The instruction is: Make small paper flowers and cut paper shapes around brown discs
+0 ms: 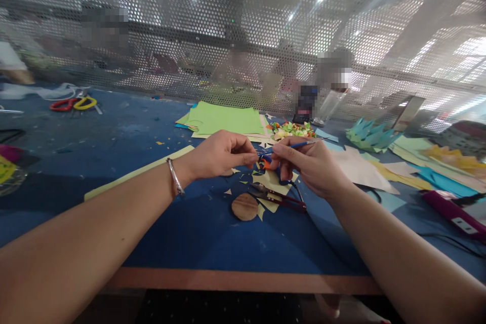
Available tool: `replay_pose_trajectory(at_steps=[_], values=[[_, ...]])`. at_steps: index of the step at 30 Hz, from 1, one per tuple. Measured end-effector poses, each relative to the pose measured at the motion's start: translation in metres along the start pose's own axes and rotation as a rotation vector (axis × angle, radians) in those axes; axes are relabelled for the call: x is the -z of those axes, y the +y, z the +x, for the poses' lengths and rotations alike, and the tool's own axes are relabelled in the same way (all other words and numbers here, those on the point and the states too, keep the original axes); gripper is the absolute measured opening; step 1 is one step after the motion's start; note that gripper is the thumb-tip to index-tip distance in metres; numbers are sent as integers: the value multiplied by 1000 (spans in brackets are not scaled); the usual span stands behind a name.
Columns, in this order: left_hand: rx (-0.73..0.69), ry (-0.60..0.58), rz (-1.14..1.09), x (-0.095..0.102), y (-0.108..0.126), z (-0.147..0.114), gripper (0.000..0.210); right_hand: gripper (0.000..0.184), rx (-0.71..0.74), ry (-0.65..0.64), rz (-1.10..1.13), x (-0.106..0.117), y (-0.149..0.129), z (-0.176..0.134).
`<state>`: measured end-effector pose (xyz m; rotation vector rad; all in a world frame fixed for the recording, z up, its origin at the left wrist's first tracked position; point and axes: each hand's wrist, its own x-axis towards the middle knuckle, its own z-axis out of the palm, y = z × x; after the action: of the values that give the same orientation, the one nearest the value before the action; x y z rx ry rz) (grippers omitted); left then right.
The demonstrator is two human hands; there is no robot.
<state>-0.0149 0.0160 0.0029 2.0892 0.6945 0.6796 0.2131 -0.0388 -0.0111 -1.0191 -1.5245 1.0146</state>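
Observation:
Above the blue table, my left hand pinches thumb and fingers together; whatever is between the tips is too small to name. Close beside it, my right hand grips a thin blue stick tool, its shaft slanting up to the right. Below my hands lie yellow paper scraps, dark-red-handled snips and a round wooden disc. A blue and orange tool with a dark cord is partly hidden behind my right hand.
Green paper sheets and a pile of small paper flowers lie behind my hands. Red and yellow scissors rest far left. At right are a teal paper piece and a purple power strip. A perforated metal screen stands behind.

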Motion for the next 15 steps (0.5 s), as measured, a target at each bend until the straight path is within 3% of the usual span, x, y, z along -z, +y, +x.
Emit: replay_pose_trajectory(at_steps=[15], values=[[66, 3, -121, 1, 2, -3, 26, 26, -28, -48, 91, 0, -2, 0]])
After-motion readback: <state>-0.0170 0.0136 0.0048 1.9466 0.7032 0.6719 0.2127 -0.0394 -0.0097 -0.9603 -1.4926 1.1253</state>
